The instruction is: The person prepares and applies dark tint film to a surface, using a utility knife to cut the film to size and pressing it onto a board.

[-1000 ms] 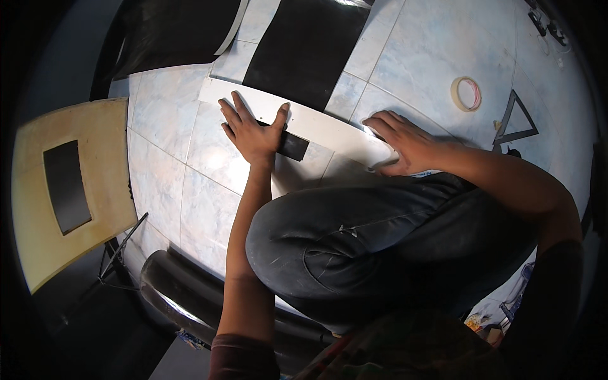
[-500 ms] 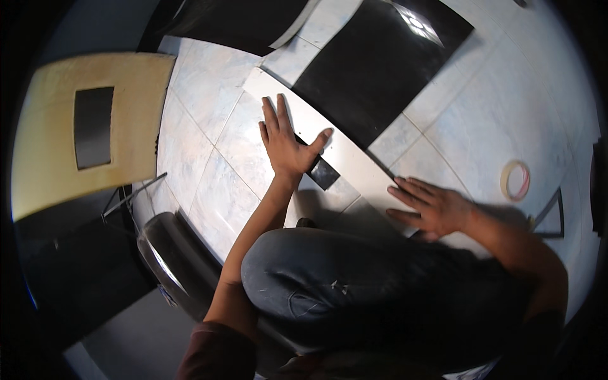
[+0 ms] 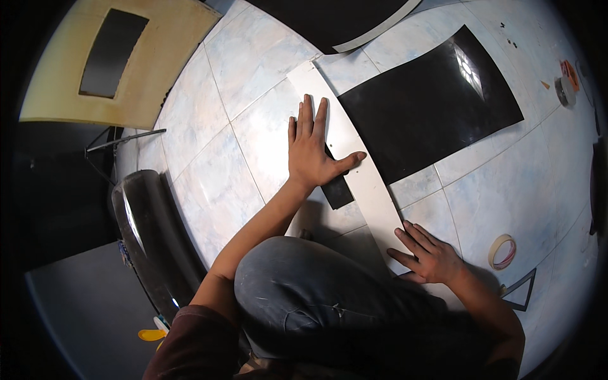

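A long white strip (image 3: 373,197) lies slantwise across the tiled floor, over part of a black sheet. The larger part of this glossy black sheet (image 3: 430,107) shows on the strip's right. On its left, a short black piece (image 3: 339,193) sticks out. Pressed down across the strip's left edge is my left hand (image 3: 315,149), with fingers spread and the thumb on the white surface. My right hand (image 3: 430,256) rests at the strip's near end, fingers stretched out over it. Neither hand grips anything.
A roll of masking tape (image 3: 492,250) and a dark triangular frame (image 3: 522,290) lie at the right. Another black sheet (image 3: 316,19) is at the top. To the left stand a yellowish panel with a rectangular opening (image 3: 152,57) and a glossy black rolled piece (image 3: 149,228).
The view has turned, so the strip now runs more steeply. Both hands stay spread on it in about the same places.
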The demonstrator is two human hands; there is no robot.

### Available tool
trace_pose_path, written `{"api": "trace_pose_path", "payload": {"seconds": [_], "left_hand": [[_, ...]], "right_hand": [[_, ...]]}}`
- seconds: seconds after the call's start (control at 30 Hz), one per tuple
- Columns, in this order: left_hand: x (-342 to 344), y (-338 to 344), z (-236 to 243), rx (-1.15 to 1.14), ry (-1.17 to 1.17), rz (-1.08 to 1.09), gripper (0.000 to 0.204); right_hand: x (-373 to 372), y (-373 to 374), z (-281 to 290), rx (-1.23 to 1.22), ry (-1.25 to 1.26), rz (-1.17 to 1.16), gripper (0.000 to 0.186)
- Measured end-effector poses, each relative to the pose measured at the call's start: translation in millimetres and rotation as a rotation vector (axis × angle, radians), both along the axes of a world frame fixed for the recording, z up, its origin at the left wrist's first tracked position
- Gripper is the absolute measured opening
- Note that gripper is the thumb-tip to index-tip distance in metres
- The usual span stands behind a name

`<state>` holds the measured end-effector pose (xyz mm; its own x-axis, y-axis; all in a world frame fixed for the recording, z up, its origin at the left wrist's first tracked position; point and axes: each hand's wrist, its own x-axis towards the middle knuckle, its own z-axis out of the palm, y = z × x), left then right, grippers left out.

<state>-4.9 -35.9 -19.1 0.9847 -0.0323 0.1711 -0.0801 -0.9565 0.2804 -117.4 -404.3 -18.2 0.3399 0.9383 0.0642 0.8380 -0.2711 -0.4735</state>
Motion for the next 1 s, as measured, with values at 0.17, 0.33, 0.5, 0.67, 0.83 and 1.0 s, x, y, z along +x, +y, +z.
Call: {"api": "trace_pose_path", "payload": {"seconds": [0.17, 0.33, 0.5, 0.67, 0.83, 1.0], "left_hand": [[7.7, 5.1, -9.0, -0.005, -0.03, -0.011, 0.135], [25.2, 30.8, -30.7, 0.075, -0.115, -0.092, 0.131], [58.4, 60.5, -36.4, 0.102, -0.168, -0.083, 0.126], [74.1, 62.2, -16.5, 0.08, 0.034, -0.009, 0.133], [86.1, 67.7, -18.1, 0.07, 0.026, -0.006, 0.13], [89.4, 78.6, -20.0, 0.058, 0.005, -0.022, 0.13]], "right_hand": [[-8.4, 1.5, -5.2, -0.079, 0.046, -0.039, 0.086], [-10.6, 24.6, -27.1, -0.017, 0.05, -0.113, 0.092], [5.2, 40.5, -26.6, 0.127, 0.05, -0.22, 0.077], [23.2, 43.9, -25.4, 0.206, 0.035, -0.211, 0.058], [20.1, 52.6, -33.1, 0.198, 0.009, -0.271, 0.059], [19.1, 59.2, -39.7, 0.232, -0.002, -0.307, 0.062]]}}
